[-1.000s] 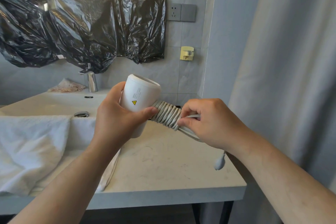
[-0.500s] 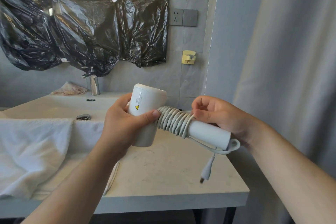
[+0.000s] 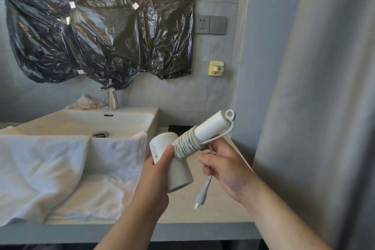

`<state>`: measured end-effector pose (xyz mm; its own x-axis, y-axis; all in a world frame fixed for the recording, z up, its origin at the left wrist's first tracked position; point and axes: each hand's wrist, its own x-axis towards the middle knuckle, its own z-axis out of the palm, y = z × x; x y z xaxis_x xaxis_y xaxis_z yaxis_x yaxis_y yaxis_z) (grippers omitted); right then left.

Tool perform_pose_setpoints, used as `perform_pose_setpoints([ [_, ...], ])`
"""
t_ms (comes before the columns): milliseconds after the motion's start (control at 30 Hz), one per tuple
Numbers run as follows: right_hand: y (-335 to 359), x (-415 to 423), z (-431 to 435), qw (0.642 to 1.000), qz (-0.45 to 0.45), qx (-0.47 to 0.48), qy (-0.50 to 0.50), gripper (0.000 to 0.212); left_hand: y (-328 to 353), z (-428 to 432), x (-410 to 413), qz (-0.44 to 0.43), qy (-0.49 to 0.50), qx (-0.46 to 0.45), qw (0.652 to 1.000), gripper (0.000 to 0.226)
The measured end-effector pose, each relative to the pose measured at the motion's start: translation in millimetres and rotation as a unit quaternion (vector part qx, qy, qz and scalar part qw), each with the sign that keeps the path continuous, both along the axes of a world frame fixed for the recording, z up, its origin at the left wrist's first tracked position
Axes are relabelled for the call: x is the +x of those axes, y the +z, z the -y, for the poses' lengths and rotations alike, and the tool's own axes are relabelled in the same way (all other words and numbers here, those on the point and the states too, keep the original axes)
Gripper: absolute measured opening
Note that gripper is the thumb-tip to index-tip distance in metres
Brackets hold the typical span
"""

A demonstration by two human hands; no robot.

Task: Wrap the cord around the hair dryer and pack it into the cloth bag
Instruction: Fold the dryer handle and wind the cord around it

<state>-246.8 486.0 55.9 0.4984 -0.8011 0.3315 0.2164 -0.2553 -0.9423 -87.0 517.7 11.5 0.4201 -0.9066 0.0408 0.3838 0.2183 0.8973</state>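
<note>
I hold a white hair dryer point(image 3: 211, 127) over the counter, its handle pointing up and to the right. My left hand point(image 3: 155, 174) grips the dryer's barrel from the left. The white cord point(image 3: 185, 144) is coiled in several turns around the lower handle. My right hand point(image 3: 227, 166) pinches the loose end of the cord just below the coils, and the plug point(image 3: 202, 195) dangles under it. A white cloth point(image 3: 46, 170), possibly the bag, lies crumpled on the counter to the left.
A white sink basin point(image 3: 91, 122) with a chrome tap point(image 3: 112, 98) sits at the back left. The pale counter point(image 3: 213, 211) runs to a front edge below my hands. A grey curtain point(image 3: 314, 107) hangs at the right. Black plastic sheeting point(image 3: 101, 26) covers the wall.
The dryer has tilted so its handle points up and right. My right hand left the handle's top and now pinches the cord below the coils. The view shifted right and down.
</note>
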Motion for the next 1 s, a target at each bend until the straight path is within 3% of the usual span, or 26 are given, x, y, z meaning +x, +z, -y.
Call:
perform_pose_setpoints([
  [100, -6.7, 7.7, 3.1, 0.997, -0.033, -0.013, -0.065, 0.014, -26.2, 0.0, -10.6, 0.026, -0.029, 0.063, 0.997, 0.044],
  [233, -13.8, 11.0, 11.6, 0.994, -0.082, -0.009, -0.073, 0.012, -47.3, -0.3, -16.6, 0.113, -0.074, 0.127, 0.983, 0.055],
  [367, -18.9, 7.8, 20.7, 0.992, -0.115, 0.01, -0.048, 0.014, -57.8, 5.5, -8.9, 0.211, -0.038, 0.178, 0.96, 0.07],
  [500, -25.4, 9.0, 30.5, 0.99, -0.132, 0.022, -0.043, 0.014, -62.0, 7.8, -1.8, 0.359, 0.0, 0.214, 0.909, 0.06],
  [633, -31.8, 11.6, 38.9, 0.985, -0.17, 0.024, -0.029, 0.013, -63.9, 8.5, 4.7, 0.494, 0.005, 0.242, 0.835, 0.048],
  [700, -36.0, 12.0, 42.5, 0.984, -0.176, 0.025, -0.023, 0.014, -68.0, 9.5, 8.8, 0.517, 0.038, 0.198, 0.832, 0.048],
  [767, -38.7, 11.3, 45.7, 0.983, -0.179, 0.026, -0.019, 0.014, -67.3, 8.6, 12.9, 0.491, 0.069, 0.078, 0.865, 0.049],
  [867, -38.3, 10.2, 47.1, 0.98, -0.198, 0.023, -0.001, 0.017, -51.9, 8.0, 15.0, 0.485, 0.068, -0.087, 0.867, 0.05],
  [1000, -36.2, 9.8, 44.4, 0.973, -0.231, -0.009, 0.015, 0.02, -38.5, 6.7, 6.6, 0.516, 0.041, -0.124, 0.847, 0.04],
])
